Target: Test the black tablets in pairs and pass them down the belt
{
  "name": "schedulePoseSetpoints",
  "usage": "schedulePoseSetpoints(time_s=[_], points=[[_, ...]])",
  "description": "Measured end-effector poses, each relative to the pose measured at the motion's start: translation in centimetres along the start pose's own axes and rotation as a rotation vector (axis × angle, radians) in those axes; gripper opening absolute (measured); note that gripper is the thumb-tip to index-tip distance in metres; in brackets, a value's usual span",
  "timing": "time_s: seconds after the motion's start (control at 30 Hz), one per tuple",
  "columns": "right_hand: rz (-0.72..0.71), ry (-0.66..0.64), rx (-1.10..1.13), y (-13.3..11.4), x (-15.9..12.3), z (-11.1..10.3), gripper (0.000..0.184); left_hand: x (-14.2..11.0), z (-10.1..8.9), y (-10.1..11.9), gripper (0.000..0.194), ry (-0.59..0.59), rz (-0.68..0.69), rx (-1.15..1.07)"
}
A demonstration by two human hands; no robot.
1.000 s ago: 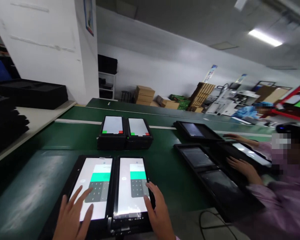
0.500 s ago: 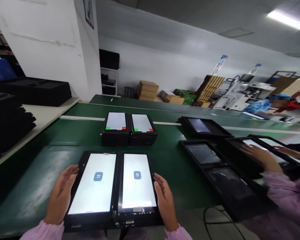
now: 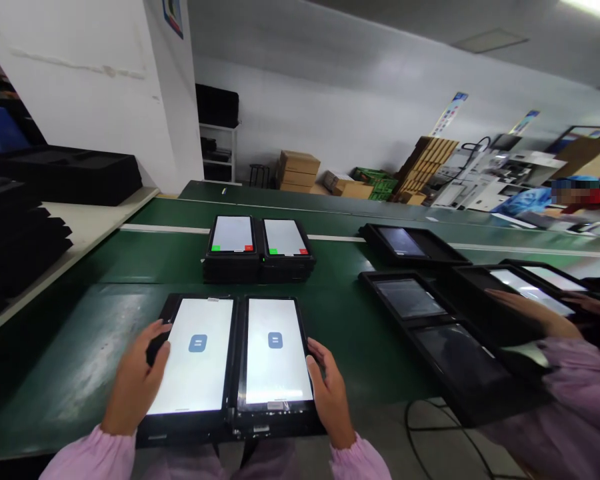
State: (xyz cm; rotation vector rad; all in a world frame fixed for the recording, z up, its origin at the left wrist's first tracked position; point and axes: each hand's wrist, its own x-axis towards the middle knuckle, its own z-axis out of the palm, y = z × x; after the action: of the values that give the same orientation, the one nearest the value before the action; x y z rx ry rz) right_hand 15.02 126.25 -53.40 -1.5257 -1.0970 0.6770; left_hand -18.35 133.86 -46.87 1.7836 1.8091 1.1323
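Head view: left tablet [image 3: 195,380] and right tablet [image 3: 279,370], lit, side by side at the surface's [image 3: 375,360] near edge.
Left hand [image 3: 136,380] and right hand [image 3: 331,393] half-curl at their outer sides, firmness of grip unclear; even, edge-only contact spares the screens.

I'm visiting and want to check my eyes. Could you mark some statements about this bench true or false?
1. The left hand is at the outer side of a flat black tablet with a lit white screen. True.
2. Its screen shows a number keypad. False: it shows a blue-grey rounded-square icon.
3. The right hand holds a cardboard box. False: it is at a second flat black tablet.
4. Farther back, two black rectangular devices show green and red corner patches. True.
5. The smooth worktop is bright yellow. False: it is green.
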Motion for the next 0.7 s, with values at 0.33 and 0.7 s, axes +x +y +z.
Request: schedulePoseSetpoints(time_s=[0.33, 0.7], points=[[-0.354, -0.040, -0.305, -0.8, 1.8, -0.4, 0.038, -1.5, 11.5, 11.0, 0.041, -0.505, 0.735, 0.144], [-0.547, -0.103, -0.478, -1.2, 4.5, 0.9, 0.032, -0.9, 12.8, 11.4, 0.046, -0.485, 0.762, 0.217]])
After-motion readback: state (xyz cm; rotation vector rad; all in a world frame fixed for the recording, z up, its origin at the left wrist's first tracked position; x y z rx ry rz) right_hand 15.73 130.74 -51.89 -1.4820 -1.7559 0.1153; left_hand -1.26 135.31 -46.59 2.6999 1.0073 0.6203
